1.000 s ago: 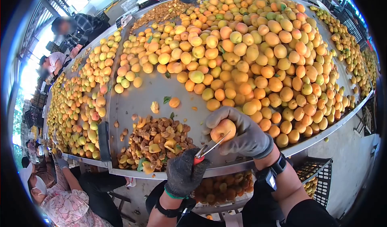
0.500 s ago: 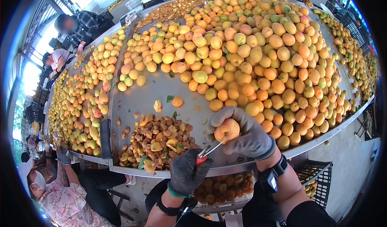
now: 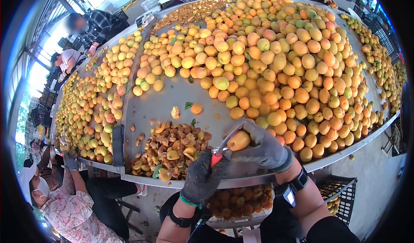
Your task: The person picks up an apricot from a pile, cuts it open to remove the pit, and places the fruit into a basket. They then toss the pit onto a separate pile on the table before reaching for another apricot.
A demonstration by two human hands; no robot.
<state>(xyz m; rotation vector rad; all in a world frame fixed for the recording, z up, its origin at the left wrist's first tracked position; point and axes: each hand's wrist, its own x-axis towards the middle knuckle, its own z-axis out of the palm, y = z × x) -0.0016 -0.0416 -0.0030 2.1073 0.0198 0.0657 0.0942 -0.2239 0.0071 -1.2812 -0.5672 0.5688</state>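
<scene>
My right hand (image 3: 261,150), in a grey glove, grips an apricot (image 3: 239,140) over the table's near edge. In my left hand (image 3: 199,178), gloved darker grey with a green cuff, is a metal tool with a red handle (image 3: 216,158), its curved metal end up against the apricot's left side. Left of my hands lies a heap of brown-orange apricot pits and scraps (image 3: 172,150). A single apricot (image 3: 196,109) rests behind that heap, beside a pale piece of fruit (image 3: 175,112). The big apricot pile (image 3: 280,70) rises beyond my right hand.
A raised metal rim (image 3: 241,181) edges the steel table. A divider with a black block (image 3: 118,145) separates another apricot pile (image 3: 92,113) at left. Below the table are fruit pieces (image 3: 241,201) and a black crate (image 3: 343,189). Another person (image 3: 73,208) sits at lower left.
My right hand has tipped the apricot and drawn it slightly left. The tool's metal end now overlaps the fruit's side, where a thin tip met its front before. The view has shifted slightly.
</scene>
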